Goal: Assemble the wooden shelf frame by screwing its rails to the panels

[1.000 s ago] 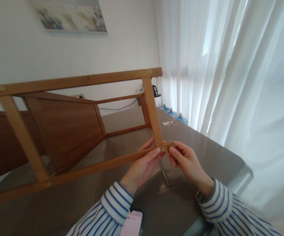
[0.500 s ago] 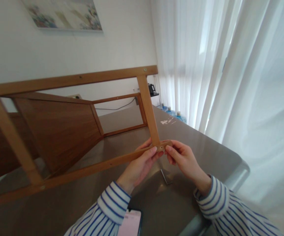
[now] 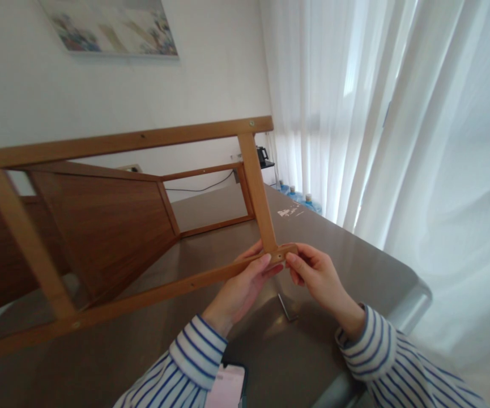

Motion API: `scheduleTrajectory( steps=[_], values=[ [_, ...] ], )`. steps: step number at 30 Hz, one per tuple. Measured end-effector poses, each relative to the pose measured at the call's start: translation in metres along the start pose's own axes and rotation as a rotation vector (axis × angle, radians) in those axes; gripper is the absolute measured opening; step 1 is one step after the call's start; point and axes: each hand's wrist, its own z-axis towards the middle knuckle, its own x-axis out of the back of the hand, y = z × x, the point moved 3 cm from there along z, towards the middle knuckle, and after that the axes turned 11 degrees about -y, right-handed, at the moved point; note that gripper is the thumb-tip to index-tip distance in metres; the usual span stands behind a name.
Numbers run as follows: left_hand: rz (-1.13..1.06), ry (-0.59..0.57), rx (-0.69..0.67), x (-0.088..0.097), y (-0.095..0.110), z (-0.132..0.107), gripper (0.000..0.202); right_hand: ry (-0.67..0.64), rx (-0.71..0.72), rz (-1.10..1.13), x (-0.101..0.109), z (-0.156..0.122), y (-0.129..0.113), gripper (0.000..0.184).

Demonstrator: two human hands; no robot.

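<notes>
A wooden frame [image 3: 143, 136] of rails and cross bars stands tilted on a grey table [image 3: 367, 266], joined to a dark brown panel [image 3: 113, 226]. My left hand [image 3: 245, 283] is wrapped round the lower rail [image 3: 163, 292] near its right end. My right hand [image 3: 316, 275] pinches the very tip of that rail, thumb and forefinger pressed at a small screw hole. Whether a screw sits between the fingers is hidden. A small metal hex key [image 3: 287, 309] lies on the table just below my hands.
White curtains [image 3: 397, 124] hang along the right. A painting [image 3: 109, 28] is on the white wall. Blue water bottles [image 3: 299, 198] stand on the floor past the table. A pink phone [image 3: 228, 388] lies at the near edge by my left sleeve.
The view shifted slightly; my hands and the frame keep nearly the same pose at the rail's end.
</notes>
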Motion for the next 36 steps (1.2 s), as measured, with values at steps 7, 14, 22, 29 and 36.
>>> scheduleTrajectory(
  steps=[7, 14, 22, 29, 36],
  values=[
    [-0.001, 0.061, 0.006, 0.0021, -0.0025, 0.0002, 0.03, 0.005, 0.004, -0.017, 0.0007, 0.0, 0.0008, 0.03],
    [-0.023, 0.079, 0.012, -0.0003, -0.0023, 0.0004, 0.028, 0.009, 0.002, -0.031, -0.0009, 0.0005, -0.0007, 0.029],
    [-0.031, 0.074, -0.022, -0.0017, -0.0027, 0.0008, 0.024, 0.005, 0.002, -0.022, 0.0001, 0.0005, 0.0016, 0.028],
    [-0.017, 0.084, -0.029, -0.005, -0.0012, 0.0005, 0.023, 0.015, -0.009, -0.005, 0.0012, 0.0008, 0.0019, 0.03],
    [-0.023, 0.08, -0.023, -0.0031, -0.0016, -0.0001, 0.022, 0.083, -0.006, 0.068, 0.0051, -0.0044, 0.0064, 0.039]
  ],
)
